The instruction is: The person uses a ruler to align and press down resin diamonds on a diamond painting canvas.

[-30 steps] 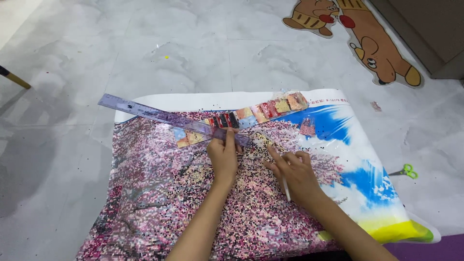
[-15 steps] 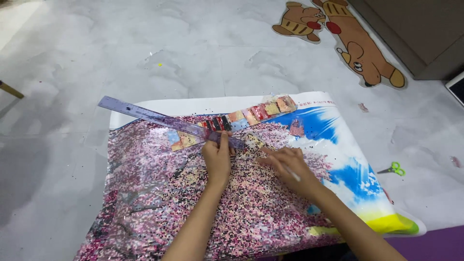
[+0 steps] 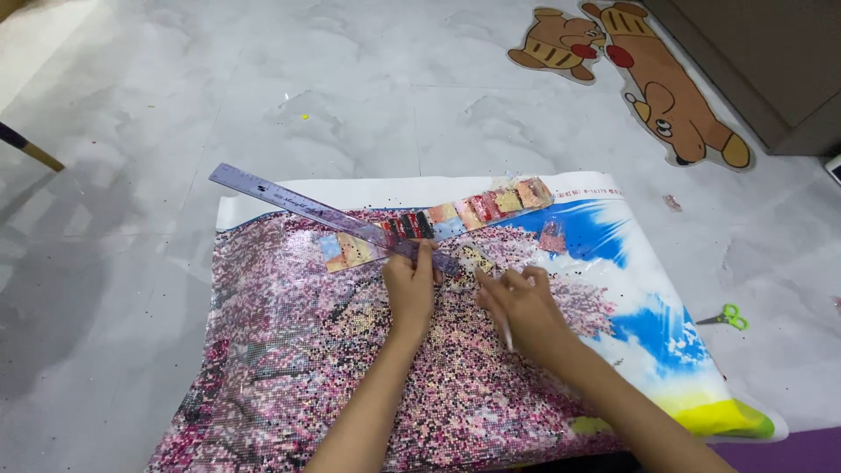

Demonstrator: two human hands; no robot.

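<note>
Both hands are laid on a large diamond-painting canvas (image 3: 350,368) spread flat on a grey marble floor (image 3: 350,96). The left hand (image 3: 410,289) is pressed palm-down with fingers together, its fingertips bearing on the near end of a translucent purple ruler (image 3: 333,215); the ruler seems to be pinned this way so that it cannot slide while it serves as a straight guide. The right hand (image 3: 521,302) is curled around a slim white applicator pen (image 3: 506,333), held between thumb and fingers, with the knuckles just beside the ruler's end; whether the pen tip touches the canvas cannot be told. A strip of multicoloured sample squares (image 3: 473,208) is laid across the top of the canvas, crossing under the ruler, and a small loose pink piece (image 3: 552,238) rests near it on the blue sky area.

The canvas's far edge lies just beyond the ruler, whose far tip overhangs the white border at the upper left. Open floor is left beyond and to the left. On the right, small green scissors (image 3: 725,315) lie near the canvas edge, well apart from the hands. Cartoon animal floor stickers (image 3: 648,79) are set farther off, beside a dark cabinet base (image 3: 762,70). A wooden stick (image 3: 26,147) juts in at the left edge.
</note>
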